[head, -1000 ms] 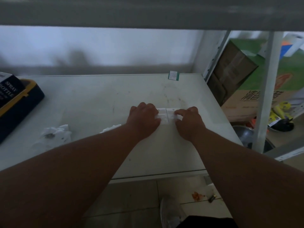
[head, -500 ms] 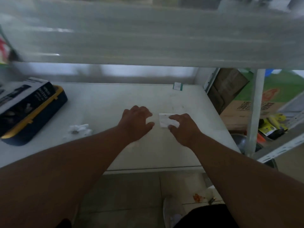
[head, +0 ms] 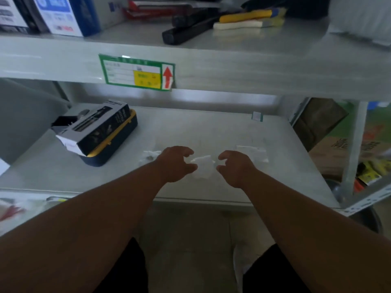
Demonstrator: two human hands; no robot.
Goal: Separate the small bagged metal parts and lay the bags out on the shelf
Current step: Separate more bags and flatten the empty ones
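Roughly midway, by my read. Both hands are over the lower shelf (head: pixel 211 127), fingers loosely curled, facing each other across a small white bag (head: pixel 202 166) lying on the surface between them.

Grip state: left hand (head: pixel 175 163) has thumb and fingertips right at the bag's left edge; right hand (head: pixel 236 168) likewise at its right edge. The frame is too blurred to show whether either is pinching the plastic or just hovering at it. I can't tell, so I'm not calling it a grip.

Relative to the hands:
- Middle bag: directly between the two sets of fingertips, flat on the shelf.
- Laid-out bags (head: pixel 252 152): just beyond the right hand on its outer side, flat and spread, looks like a pair side by side. Probably done.
- Crumpled bag (head: pixel 149 157): just outside the left hand, partly hidden behind the wrist, bunched up with a dark speck inside. Probably not yet dealt with.

Judgement: one lot laid out, one being worked, one bunch left. Contents are too small to confirm as metal parts.

Other stuff: dark box (head: pixel 95 125) on top of a yellow-trimmed case (head: pixel 110 149), well off past the left hand. Green label (head: pixel 136 71) on the upper shelf edge, above.
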